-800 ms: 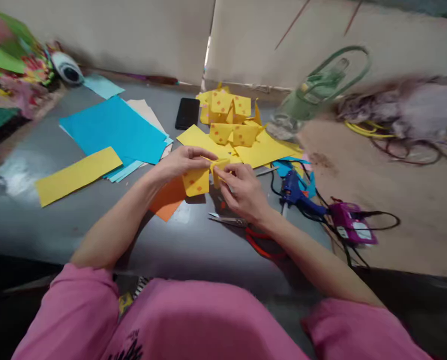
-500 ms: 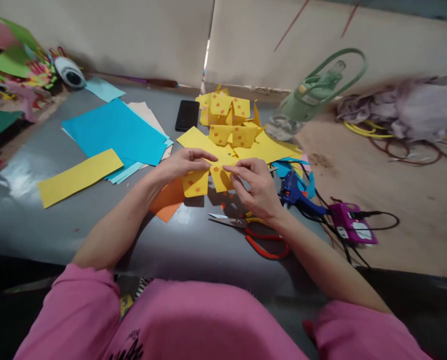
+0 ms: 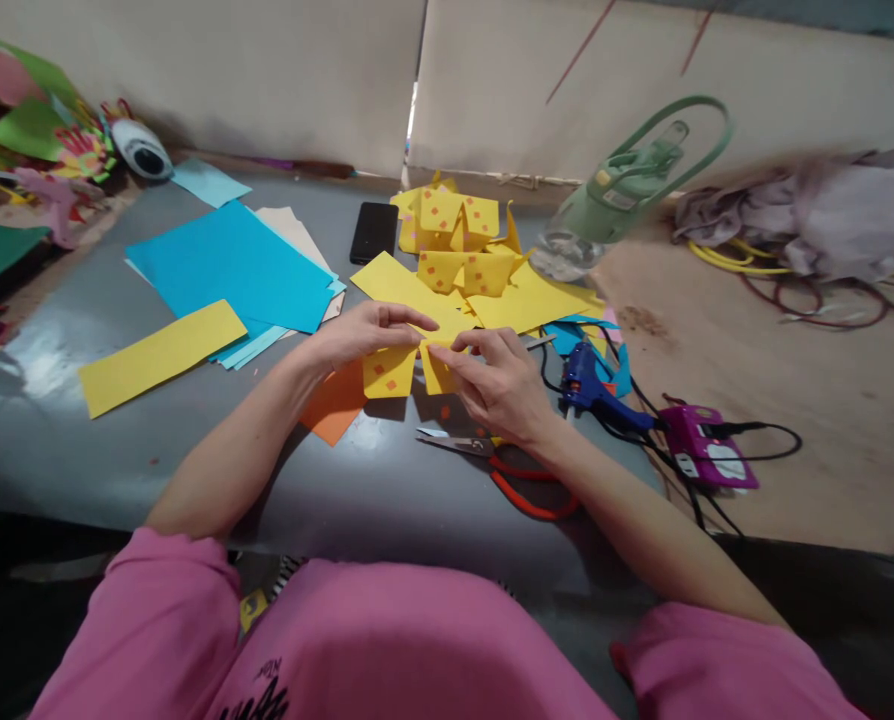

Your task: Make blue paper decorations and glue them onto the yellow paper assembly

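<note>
Between my hands is a yellow paper cutout (image 3: 388,374) with small orange squares on it and a notch in its lower edge. My left hand (image 3: 368,335) pinches it from the left, thumb and fingers at its upper middle. On the other side my right hand (image 3: 503,380) has its fingertips pressed onto the right flap, covering most of it. An orange paper piece (image 3: 334,405) lies under the left side of the cutout. Just below my right hand rest scissors (image 3: 533,490) with red handles, blades pointing left.
Finished-looking spotted yellow paper pieces (image 3: 458,225) stand at the back, near a phone (image 3: 374,232) and a green bottle (image 3: 601,205). Blue sheets (image 3: 229,265) and a yellow strip (image 3: 162,357) lie left. To the right are a blue glue gun (image 3: 593,385) and a purple power strip (image 3: 706,450).
My right hand has shifted slightly left and down, its fingers now covering the orange square on the right flap. My left hand has hardly moved.
</note>
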The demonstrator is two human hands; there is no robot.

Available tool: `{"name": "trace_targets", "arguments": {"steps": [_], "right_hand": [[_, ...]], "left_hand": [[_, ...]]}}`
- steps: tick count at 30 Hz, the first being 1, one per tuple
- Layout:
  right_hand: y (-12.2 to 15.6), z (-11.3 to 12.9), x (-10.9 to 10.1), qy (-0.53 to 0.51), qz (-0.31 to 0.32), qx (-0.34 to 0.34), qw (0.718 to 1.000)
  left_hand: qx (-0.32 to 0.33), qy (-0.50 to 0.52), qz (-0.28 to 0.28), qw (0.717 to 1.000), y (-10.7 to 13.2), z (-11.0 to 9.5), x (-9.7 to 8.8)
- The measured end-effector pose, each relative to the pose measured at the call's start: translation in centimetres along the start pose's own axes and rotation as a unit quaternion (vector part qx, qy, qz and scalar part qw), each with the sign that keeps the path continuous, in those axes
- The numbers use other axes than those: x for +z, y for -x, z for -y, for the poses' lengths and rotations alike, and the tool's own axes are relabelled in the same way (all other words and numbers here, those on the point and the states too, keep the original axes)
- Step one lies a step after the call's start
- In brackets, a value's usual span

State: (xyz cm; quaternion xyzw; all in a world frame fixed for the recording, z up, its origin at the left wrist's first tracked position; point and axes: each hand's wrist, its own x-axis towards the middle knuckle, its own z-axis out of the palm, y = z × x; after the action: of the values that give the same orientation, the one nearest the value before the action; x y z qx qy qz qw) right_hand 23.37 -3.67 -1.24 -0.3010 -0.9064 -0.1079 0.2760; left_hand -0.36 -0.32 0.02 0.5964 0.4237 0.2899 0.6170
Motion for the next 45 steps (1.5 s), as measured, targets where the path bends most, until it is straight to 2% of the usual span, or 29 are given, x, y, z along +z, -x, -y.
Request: {"name": "trace_targets", "arguments": {"steps": [8,12,17,23,27,29,30,32,34,36,40,45], "right_hand": [[0.1,0.2,0.6,0.001,-0.009,-0.001,1.0],[0.0,0.2,0.5,-0.007,0.011,0.007,1.0],[0.1,0.2,0.2,-0.063,0.029,0.052,0.996],[0.4,0.0,-0.6,-0.089,0.001,0.092,0.992],[0.8,-1.1,-0.8,-0.086,-0.024,0.168,0.982],[0.9,-1.6,-0.6,-0.152,-0.008,0.24,0.959],[1.0,-1.8,-0.5,-0.207,0.005,0.28,0.937],[1.1,-1.9,-0.3,-0.33,0.029,0.348,0.877],[1.2,-1.8,-0.1,-0.425,0.042,0.383,0.819],[1.1,-1.5,-0.1,-0.473,0.041,0.397,0.785],[1.0,-1.2,0.0,-0.494,0.022,0.416,0.763],[1.2,-1.0,0.4,-0.49,0.009,0.416,0.766]], "left_hand": [[-0.006,0.003,-0.004,1.0,-0.1,0.1,-0.1],[-0.007,-0.008,-0.008,1.0,-0.1,0.1,0.0],[-0.002,-0.014,-0.005,1.0,0.0,-0.3,0.1],[-0.017,-0.009,-0.016,1.0,-0.3,-0.2,0.3],[-0.004,-0.008,-0.011,1.0,-0.5,0.0,0.5],[-0.007,-0.002,-0.005,1.0,-0.5,0.1,0.6],[-0.011,0.003,-0.003,1.0,-0.5,0.1,0.7],[-0.017,0.009,0.002,1.0,-0.4,0.1,0.7],[-0.019,0.005,0.0,1.0,-0.4,0.1,0.7],[-0.018,-0.003,-0.006,1.0,-0.4,0.1,0.7],[-0.035,0.011,-0.01,0.999,-0.4,-0.1,0.9],[-0.035,-0.06,-0.009,0.998,-0.2,-0.4,1.2]]}}
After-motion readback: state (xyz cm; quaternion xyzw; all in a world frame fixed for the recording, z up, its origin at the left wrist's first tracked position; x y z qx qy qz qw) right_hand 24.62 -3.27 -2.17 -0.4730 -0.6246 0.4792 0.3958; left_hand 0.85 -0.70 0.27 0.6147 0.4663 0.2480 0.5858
